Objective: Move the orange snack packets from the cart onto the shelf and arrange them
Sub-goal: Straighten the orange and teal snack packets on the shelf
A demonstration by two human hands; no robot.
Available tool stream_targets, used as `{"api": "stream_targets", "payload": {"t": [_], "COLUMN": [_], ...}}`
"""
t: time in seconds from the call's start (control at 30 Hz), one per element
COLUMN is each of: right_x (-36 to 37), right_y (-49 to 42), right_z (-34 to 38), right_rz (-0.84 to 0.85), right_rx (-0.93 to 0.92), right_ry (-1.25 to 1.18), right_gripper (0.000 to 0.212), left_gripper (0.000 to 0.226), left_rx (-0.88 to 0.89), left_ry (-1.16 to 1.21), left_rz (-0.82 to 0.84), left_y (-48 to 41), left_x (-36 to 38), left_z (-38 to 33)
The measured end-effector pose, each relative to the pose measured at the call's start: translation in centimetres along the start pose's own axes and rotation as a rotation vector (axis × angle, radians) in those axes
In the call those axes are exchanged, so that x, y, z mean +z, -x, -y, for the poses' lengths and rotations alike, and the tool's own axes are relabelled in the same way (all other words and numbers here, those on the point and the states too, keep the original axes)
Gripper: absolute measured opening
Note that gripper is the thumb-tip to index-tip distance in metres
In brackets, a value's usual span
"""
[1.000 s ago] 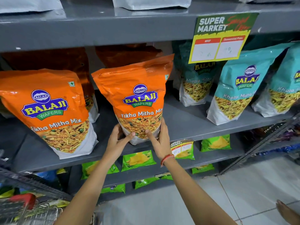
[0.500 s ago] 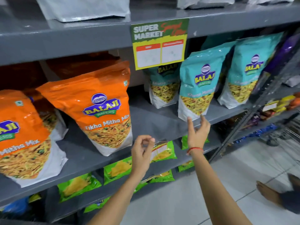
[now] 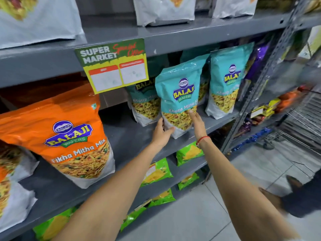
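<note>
At the far left a cropped orange packet (image 3: 10,171) stands on the grey shelf (image 3: 132,136), touching the front lip. Just beside it the full orange snack packet (image 3: 69,136), labelled Tikha Mitha Mix, stands upright and leans back a little, its white base near the shelf edge. To its right lies a bare stretch of shelf surface, the widest open room on this level, running to the teal packets.

Above that gap a green and yellow price sign (image 3: 112,65) hangs from the front edge of the upper shelf, its lower corner just over the orange packet's top.

The left hand (image 3: 161,133) lies against the lower left edge of the front teal packet (image 3: 178,98), thumb across its white base. The right hand (image 3: 196,122) presses flat on the packet's front, fingertips at the lettering. Both hands are spread apart, 1 on each side of it, and whether they truly squeeze it I cannot tell. This packet stands at the shelf's front edge; 1 teal packet (image 3: 145,101) sits behind on the left, another (image 3: 224,87) stands well to the right.

Below, small green packets (image 3: 159,171) lie on the lower shelves. A slotted metal upright (image 3: 260,80) closes the bay on the right, with pale floor tiles (image 3: 234,171) beyond.
</note>
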State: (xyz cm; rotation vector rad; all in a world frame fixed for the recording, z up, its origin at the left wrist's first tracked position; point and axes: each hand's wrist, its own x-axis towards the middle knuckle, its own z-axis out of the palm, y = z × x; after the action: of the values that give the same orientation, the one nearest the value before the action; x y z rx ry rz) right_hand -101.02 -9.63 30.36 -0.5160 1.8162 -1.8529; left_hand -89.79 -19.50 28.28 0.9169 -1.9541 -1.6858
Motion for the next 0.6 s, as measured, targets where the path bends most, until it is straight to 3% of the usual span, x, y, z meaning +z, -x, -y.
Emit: {"api": "stream_targets", "payload": {"t": [0.13,0.23,0.43,0.5,0.6], "right_x": [0.7,1.7,3.4,3.6,3.4], "right_y": [1.4,2.5,4.2,4.6,4.6], "right_z": [-1.4,-2.1,-2.7,-2.7,-2.7], "right_rz": [-0.003,0.018,0.041,0.052,0.057], "right_rx": [-0.049,-0.076,-0.134,-0.121,-0.069], "right_ry": [0.026,-0.013,0.010,0.014,0.014], "right_gripper": [0.059,0.045,0.024,0.030,0.062], "left_gripper": [0.054,0.035,0.034,0.039,0.051], "left_rx": [0.080,0.137,0.138,0.132,0.094], "left_ry": [-0.002,-0.057,-0.064,-0.088,-0.086], "left_rz": [-0.113,-0.165,-0.216,-0.255,-0.416], "left_y": [1.5,2.4,3.6,4.1,5.6], "left_x": [-0.3,-1.8,-3.8,-3.7,-2.4], "left_z": [1.6,2.2,2.8,2.8,3.5]}}
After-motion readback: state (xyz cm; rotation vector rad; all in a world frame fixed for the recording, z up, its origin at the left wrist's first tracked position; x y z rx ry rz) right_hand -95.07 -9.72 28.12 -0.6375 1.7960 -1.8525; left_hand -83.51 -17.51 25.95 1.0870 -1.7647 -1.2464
